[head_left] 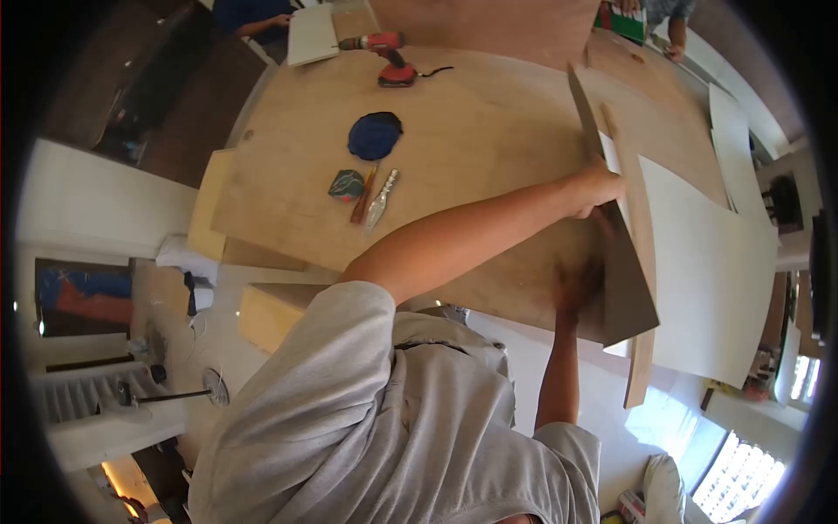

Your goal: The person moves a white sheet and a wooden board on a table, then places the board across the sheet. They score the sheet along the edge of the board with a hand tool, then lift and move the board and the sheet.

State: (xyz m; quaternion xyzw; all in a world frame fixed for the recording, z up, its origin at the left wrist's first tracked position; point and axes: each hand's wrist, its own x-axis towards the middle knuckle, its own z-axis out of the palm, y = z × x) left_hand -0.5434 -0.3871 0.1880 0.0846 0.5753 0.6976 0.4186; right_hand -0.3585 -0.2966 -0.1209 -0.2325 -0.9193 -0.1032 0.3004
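A grey flat panel stands tilted up on its edge at the right part of the wooden table. My left hand reaches across and is closed round the panel's near edge, about midway along it. Lower down, my right hand is at the panel's shaded face, close to the tabletop, its fingers smeared and dark. Just beyond the panel lies a long wooden strip, partly hidden by it. A large white sheet lies past the strip.
On the wooden table lie a red cordless drill, a dark blue round item, a small dark green item, a wooden-handled tool and a silvery tool. Two people work at the far corners.
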